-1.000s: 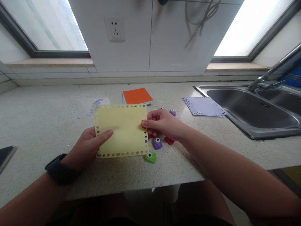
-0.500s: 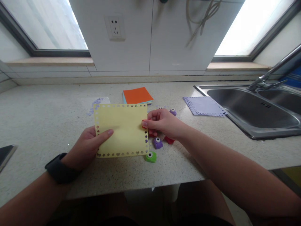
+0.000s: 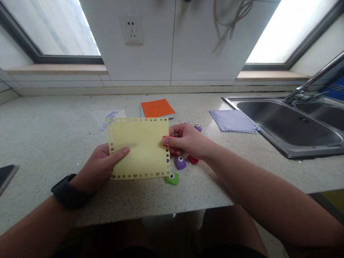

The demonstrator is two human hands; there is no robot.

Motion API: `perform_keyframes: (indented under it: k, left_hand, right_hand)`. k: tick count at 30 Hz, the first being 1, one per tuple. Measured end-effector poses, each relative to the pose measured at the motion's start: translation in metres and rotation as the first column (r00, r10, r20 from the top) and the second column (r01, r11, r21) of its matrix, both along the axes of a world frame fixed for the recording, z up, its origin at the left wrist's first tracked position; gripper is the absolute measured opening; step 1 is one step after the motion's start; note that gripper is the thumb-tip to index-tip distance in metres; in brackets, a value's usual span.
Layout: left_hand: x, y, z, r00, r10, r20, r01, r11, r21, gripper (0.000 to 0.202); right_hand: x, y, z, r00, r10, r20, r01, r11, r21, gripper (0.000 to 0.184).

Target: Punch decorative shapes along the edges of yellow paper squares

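Yellow paper sheet: held just above the near counter edge, border punched with stars and hearts
Left hand: thumb closed over the sheet's left edge, fingers behind it
Right hand: fingers pinched shut on a red punch at the sheet's right edge
Punches on counter: purple punch and green punch just right of the sheet, another purple punch farther back
Paper stacks: orange pad far centre, lilac sheets right, near the sink
Counter: speckled stone
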State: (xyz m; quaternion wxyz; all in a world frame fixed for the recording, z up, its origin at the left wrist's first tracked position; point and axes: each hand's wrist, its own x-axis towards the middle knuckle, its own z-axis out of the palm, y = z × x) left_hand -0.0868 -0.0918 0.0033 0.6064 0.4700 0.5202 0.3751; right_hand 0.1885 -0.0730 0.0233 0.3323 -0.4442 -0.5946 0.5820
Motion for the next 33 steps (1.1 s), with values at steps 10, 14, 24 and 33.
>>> perform_keyframes:
  k: [10,14,24,33]
  left_hand:
    - [-0.002,0.000,0.000,1.000,-0.007,0.006,0.007,1.000,-0.007,0.033]
    - [-0.002,0.001,-0.001,0.999,-0.004,0.039,0.004,1.000,0.000,0.031]
    - [-0.003,0.002,-0.005,0.995,0.017,0.095,-0.020,0.999,0.026,0.030]
    - [-0.004,0.005,-0.008,0.991,0.023,0.133,-0.028,0.999,0.038,0.028]
  right_hand:
    - [-0.003,-0.001,-0.003,0.997,-0.005,-0.081,0.006,1.000,0.013,0.038]
    - [-0.003,-0.001,-0.001,0.994,0.007,-0.113,-0.007,1.000,0.005,0.040]
    - [-0.003,-0.001,0.003,0.989,-0.005,-0.150,0.003,1.000,-0.012,0.037]
    - [0.014,0.013,0.008,0.952,-0.198,-0.233,0.222,0.971,0.084,0.031]
